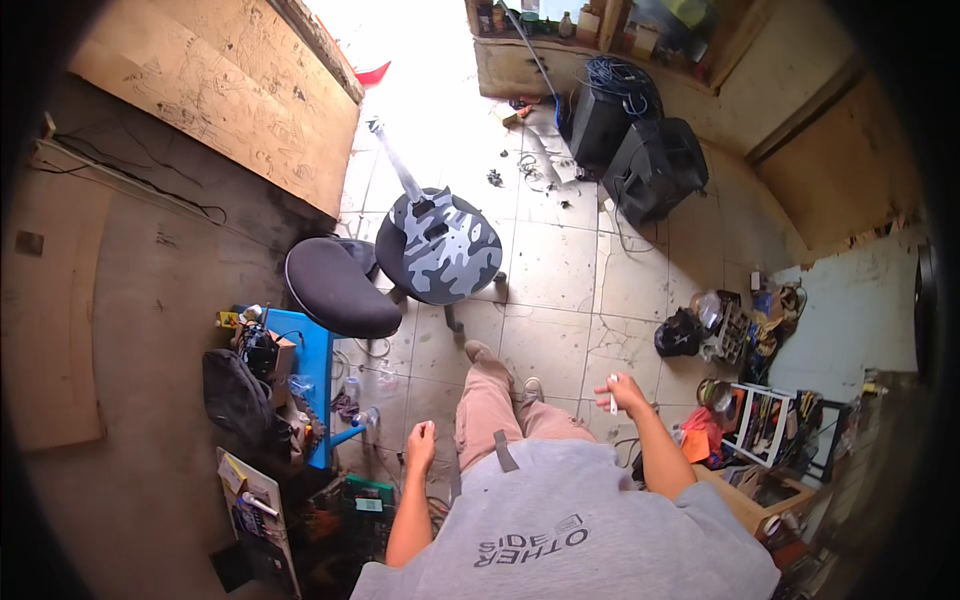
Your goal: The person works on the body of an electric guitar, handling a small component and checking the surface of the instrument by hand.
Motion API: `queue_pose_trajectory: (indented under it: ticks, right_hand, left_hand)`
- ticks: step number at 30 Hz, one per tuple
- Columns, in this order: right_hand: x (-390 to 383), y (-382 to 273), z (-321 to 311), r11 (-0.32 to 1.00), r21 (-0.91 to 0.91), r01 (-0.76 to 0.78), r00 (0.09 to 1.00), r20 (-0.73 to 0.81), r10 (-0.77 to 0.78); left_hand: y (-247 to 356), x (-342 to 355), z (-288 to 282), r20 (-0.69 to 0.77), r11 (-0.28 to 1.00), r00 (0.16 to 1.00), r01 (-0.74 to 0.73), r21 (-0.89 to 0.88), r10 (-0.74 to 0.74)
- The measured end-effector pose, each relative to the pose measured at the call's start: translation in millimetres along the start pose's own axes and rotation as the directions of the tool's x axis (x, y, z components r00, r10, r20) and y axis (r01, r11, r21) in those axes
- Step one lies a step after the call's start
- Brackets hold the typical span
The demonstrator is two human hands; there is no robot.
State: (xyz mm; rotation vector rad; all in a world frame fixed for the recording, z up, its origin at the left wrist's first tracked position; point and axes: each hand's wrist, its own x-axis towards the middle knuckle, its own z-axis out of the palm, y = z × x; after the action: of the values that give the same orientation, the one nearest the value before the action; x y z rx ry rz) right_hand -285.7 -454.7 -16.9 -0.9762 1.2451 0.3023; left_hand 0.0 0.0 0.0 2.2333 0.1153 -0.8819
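My right hand [628,392] is held out in front of my body, its fingers closed on a small white stick-like object [613,404] whose kind I cannot make out. On the other side, my left hand [421,447] is curled, with the fingertips together; whatever may be in it is hidden. Ahead of both hands, an electric guitar [462,262] with a grey and black camouflage body lies on the seat of a dark office chair [343,290]. Its pale neck points away from me. Neither hand touches the guitar.
A blue plastic table [316,350] with a black bag and clutter stands at left. Two black speakers [655,170] with coiled cable sit at far right. Several tools fill a white rack [765,425] at right. Small debris [495,178] and cables lie on the tiled floor.
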Motion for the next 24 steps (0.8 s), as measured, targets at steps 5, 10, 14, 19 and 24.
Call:
queue_pose_trajectory:
  ticks: [5,10,14,19,24]
  right_hand:
    - [-18,-55,-53,0.94,-0.334,-0.069,0.983,-0.186,0.006]
    - [-21,-99,-74,0.923,-0.367,-0.117,0.988,-0.138,0.07]
    - [-16,-154,-75,0.932,-0.363,0.007,0.977,-0.197,-0.084]
    - [9,-217,-91,0.79,-0.599,0.128,0.952,-0.148,-0.267]
    - [49,-277,-129,0.701,-0.697,0.152,0.968,-0.039,-0.249]
  left_hand:
    - [31,51,82,0.019,0.994,0.994,0.107,-0.027,-0.107]
    - [115,67,85,0.102,0.978,0.981,0.151,0.141,-0.166]
    - [149,88,81,0.134,0.984,0.976,0.175,-0.02,-0.171]
    - [175,101,87,0.071,0.965,0.967,0.248,-0.084,-0.243]
    - [213,76,116,-0.054,0.948,0.947,0.317,-0.002,-0.317]
